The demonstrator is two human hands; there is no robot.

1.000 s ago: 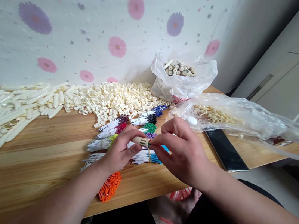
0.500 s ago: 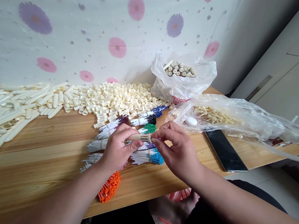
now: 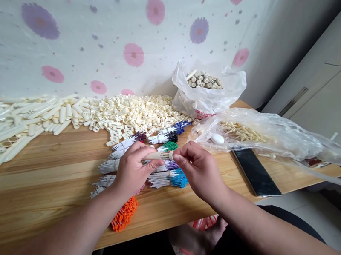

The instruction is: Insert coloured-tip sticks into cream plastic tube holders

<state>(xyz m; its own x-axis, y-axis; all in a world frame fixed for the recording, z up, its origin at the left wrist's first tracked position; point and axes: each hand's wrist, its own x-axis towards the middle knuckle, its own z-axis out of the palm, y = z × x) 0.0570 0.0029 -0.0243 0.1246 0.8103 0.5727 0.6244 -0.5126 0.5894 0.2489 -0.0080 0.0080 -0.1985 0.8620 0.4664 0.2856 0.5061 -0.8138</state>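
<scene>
pen barrel (image 3: 152, 155): spans the two grips, slightly tilted. left hand (image 3: 131, 169): clamped on its plain end. right hand (image 3: 199, 171): fingertips closed on its slotted end; anything pinched inside is hidden. thin strips within the slots suggest inserts are seated. refill bundles (image 3: 178, 178): beneath the grip. phone (image 3: 257, 171): right of it.

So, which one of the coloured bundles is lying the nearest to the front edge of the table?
The orange bundle. It is closest to the table's front edge, while the other bundles lie farther back and show no orange.
</scene>
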